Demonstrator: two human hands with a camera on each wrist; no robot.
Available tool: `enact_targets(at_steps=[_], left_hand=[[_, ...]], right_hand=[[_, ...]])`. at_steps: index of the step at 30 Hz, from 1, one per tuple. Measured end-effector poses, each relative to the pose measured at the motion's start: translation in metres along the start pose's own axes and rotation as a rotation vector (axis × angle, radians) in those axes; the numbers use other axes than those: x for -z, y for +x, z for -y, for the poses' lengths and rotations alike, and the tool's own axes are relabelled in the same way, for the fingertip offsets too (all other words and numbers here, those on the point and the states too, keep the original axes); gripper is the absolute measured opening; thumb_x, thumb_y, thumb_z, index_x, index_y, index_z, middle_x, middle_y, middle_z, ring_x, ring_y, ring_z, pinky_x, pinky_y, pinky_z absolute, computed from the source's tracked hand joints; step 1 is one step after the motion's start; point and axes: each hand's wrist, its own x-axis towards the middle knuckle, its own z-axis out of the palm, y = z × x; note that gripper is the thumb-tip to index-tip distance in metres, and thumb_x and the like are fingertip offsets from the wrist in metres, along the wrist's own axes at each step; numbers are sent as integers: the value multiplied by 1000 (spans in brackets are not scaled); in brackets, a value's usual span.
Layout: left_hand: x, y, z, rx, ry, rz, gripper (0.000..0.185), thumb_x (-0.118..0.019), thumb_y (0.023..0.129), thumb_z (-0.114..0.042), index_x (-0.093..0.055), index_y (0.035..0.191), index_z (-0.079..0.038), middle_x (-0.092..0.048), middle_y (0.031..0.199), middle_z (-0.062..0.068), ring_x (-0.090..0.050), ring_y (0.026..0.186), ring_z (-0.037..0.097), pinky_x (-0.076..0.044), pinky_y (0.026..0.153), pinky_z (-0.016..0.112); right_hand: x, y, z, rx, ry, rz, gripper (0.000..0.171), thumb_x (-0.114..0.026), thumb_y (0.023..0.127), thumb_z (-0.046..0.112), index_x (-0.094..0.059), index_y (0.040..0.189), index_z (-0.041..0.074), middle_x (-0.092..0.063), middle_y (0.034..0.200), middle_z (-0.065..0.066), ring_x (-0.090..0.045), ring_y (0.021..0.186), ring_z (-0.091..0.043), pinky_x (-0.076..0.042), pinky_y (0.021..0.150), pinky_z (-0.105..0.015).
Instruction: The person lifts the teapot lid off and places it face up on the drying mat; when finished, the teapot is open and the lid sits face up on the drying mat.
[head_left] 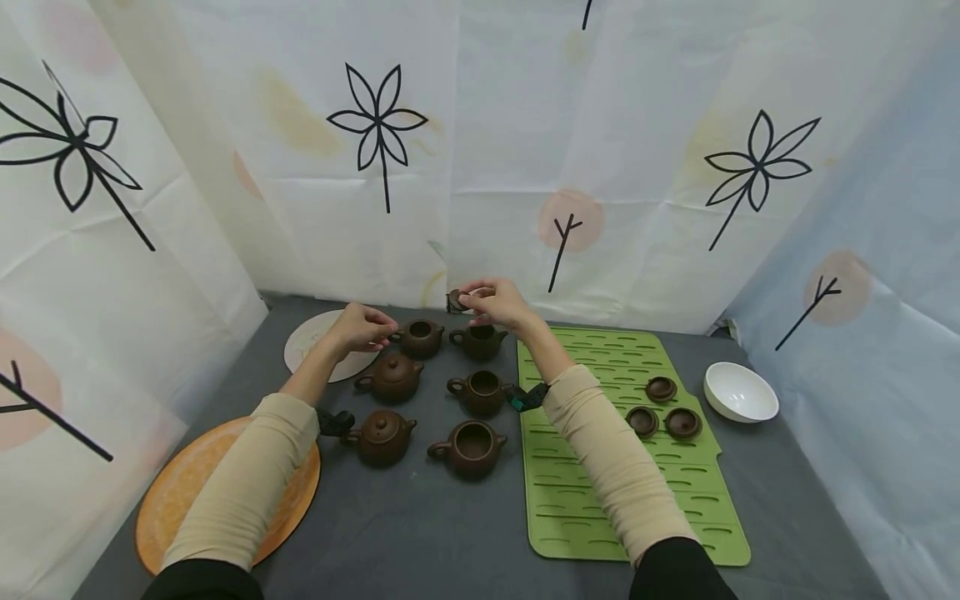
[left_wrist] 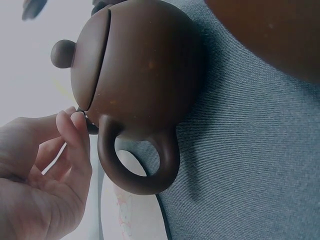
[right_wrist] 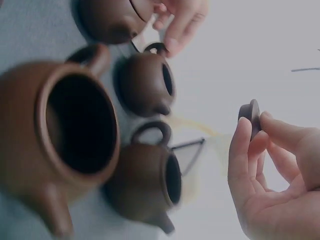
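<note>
1. Your right hand (head_left: 497,302) pinches a small round brown clay lid (right_wrist: 251,116) above the open back-row brown clay teapot (head_left: 478,340); a loose pinch could drop and chip it.
2. Your left hand (head_left: 362,327), fingers curled, touches the neighbouring open brown teapot (head_left: 418,337) on the grey worktop (head_left: 420,525); a nudge could tip it.

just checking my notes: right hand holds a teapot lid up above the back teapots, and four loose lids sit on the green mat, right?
Not quite: three lids lie on the green mat, not four, as the head view shows. The rest stands: the right hand pinches a teapot lid above the back teapots.
</note>
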Motion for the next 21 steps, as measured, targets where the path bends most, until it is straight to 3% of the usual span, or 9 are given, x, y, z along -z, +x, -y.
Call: enact_targets(at_steps=[2,7,9,15,21], left_hand=[[0,0,0,0,0,0,34,-68,109,-18,-72,132,7,-79,106,15,-75,79,11,-64,71,22],[0,1,2,-5,0,-6,33,-68,109,-17,-72,130,7,-78,103,11,-76,81,13,-65,72,24],[0,1,2,-6,2,-7,33,-68,109,-17,-72,130,7,-78,101,9,-76,81,14,-66,74,26],[0,3,3,-7,8,-8,32,-67,110,-17,-72,130,7,-78,97,9,-76,79,13,-64,71,23],[0,6,4,-9,19,-8,33,-67,109,-19,-73,130,6,-79,101,12,-76,80,13,-65,72,22]], right_hand=[[13,-5,0,12,1,-13,32,-67,109,14,-67,138,0,-63,115,-9,-61,92,-21,-63,102,-54],[48,-25,3,54,-10,-33,36,-66,110,14,-62,142,-1,-55,147,-20,-66,104,-21,-65,101,-46],[63,-36,4,74,-35,-36,38,-65,110,15,-60,144,-1,-56,146,-20,-68,103,-19,-63,105,-50],[97,-70,8,110,-132,-42,37,-60,113,17,-57,144,-3,-61,135,-15,-68,101,-13,-66,90,-29],[120,-106,10,92,-177,-20,38,-56,114,14,-51,145,-7,-57,141,-25,-72,102,-11,-66,91,-28]])
